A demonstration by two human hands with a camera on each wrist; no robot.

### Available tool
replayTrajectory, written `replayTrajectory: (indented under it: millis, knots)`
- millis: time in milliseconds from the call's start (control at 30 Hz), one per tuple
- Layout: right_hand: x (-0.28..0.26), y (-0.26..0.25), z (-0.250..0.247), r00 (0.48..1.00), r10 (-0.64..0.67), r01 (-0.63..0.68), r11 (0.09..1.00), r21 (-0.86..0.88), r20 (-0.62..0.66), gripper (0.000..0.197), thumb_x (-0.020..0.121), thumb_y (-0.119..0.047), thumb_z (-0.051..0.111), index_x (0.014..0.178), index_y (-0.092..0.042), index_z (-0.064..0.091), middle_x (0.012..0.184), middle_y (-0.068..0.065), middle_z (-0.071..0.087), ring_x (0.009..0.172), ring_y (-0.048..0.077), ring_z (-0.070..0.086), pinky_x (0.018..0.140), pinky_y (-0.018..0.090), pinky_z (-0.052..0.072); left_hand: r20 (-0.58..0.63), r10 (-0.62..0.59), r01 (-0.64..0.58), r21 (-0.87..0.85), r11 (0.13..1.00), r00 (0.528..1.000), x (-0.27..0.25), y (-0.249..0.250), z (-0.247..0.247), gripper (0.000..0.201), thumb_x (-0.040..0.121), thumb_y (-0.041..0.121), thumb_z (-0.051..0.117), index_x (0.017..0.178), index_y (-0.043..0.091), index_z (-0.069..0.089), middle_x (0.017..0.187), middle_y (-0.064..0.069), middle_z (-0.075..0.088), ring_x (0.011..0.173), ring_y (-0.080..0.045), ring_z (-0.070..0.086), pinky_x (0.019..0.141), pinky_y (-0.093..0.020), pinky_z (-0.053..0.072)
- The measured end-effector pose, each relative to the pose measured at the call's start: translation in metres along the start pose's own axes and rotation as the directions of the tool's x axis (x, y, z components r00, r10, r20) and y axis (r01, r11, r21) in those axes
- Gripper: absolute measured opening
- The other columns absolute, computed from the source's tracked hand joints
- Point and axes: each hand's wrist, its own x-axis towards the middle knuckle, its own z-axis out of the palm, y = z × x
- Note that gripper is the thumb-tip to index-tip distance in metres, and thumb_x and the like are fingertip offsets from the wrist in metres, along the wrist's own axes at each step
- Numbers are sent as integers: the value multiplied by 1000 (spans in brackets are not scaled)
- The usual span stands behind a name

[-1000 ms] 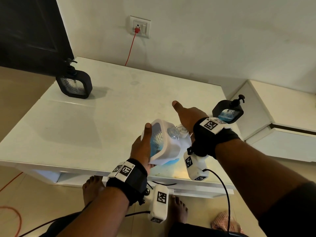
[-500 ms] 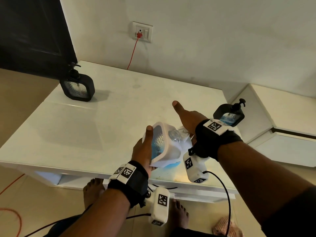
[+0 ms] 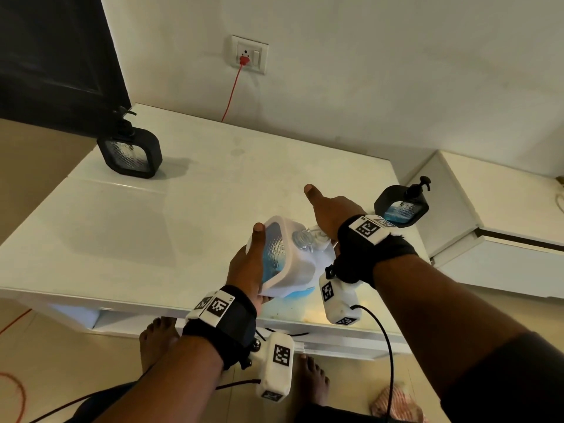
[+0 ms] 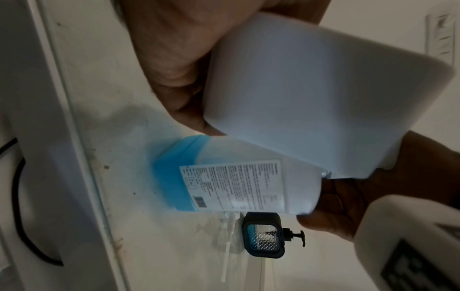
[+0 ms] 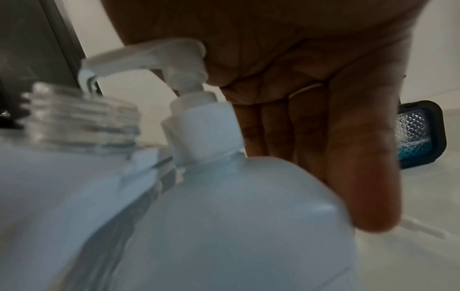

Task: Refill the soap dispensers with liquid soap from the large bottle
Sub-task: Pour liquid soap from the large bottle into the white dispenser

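Observation:
My left hand (image 3: 247,264) grips a white-framed soap dispenser (image 3: 293,270) with blue liquid behind its textured window. It is tilted over the table's front edge, and its threaded neck (image 5: 82,118) is uncapped. Right beside it stands the large translucent bottle (image 4: 248,187), labelled, with blue soap at its base. The bottle's white pump head (image 5: 149,55) points at the dispenser's neck. My right hand (image 3: 329,209) rests its palm on that pump head. Its fingers (image 5: 361,177) hang straight down the bottle's far side and the thumb sticks out.
One black dispenser (image 3: 401,206), partly filled with blue soap, stands at the white table's (image 3: 152,224) right edge, another black dispenser (image 3: 129,152) at its far left corner. A loose white pump with tube (image 4: 227,246) lies near the right one. A low white cabinet (image 3: 503,209) adjoins at the right.
Both hands, the white dispenser and the large bottle keep nearly the same pose; only the head view has shifted slightly.

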Motion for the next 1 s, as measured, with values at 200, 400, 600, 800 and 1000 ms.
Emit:
replayTrajectory:
  millis: [200, 400, 600, 800, 1000]
  knots:
    - [0, 6, 5, 999, 21, -23, 999, -43, -46, 74, 92, -74, 26, 109, -13, 65, 108, 11, 66, 92, 29, 57, 80, 35, 37, -1, 1, -1, -17, 1000, 1000, -2, 0, -1, 83, 61, 85, 56, 120, 28, 70, 112, -13, 77, 101, -35, 75, 85, -54, 62]
    - [-3, 3, 4, 999, 21, -24, 998, -51, -44, 75, 90, -77, 24, 97, -14, 64, 103, 9, 67, 90, 28, 60, 79, 36, 41, 11, -2, 2, -22, 1000, 1000, -3, 1, -1, 80, 65, 83, 56, 121, 27, 70, 111, -14, 77, 99, -35, 75, 80, -50, 63]
    - [-16, -10, -11, 994, 19, -25, 998, 50, 107, 77, 87, -82, 17, 75, -14, 51, 98, 12, 62, 98, 32, 62, 101, 43, 45, 1, -20, 20, -46, 999, 1000, -1, 1, 0, 65, 77, 79, 55, 118, 31, 69, 111, -10, 78, 101, -34, 74, 83, -51, 62]
    - [-22, -10, -11, 985, 18, -36, 994, 103, 169, 84, 89, -80, 18, 105, -9, 60, 115, 16, 63, 109, 33, 59, 107, 46, 41, -1, -7, 7, -41, 999, 1000, -1, 0, 0, 79, 64, 82, 57, 122, 30, 69, 113, -11, 77, 104, -34, 73, 86, -54, 62]
    - [-11, -6, -2, 998, 15, -18, 999, 46, 67, 76, 88, -82, 20, 74, -17, 57, 83, 6, 62, 79, 25, 58, 85, 36, 44, 10, -5, 5, -25, 1000, 1000, -2, -1, -1, 75, 65, 82, 55, 119, 31, 69, 110, -11, 78, 100, -34, 75, 85, -54, 62]
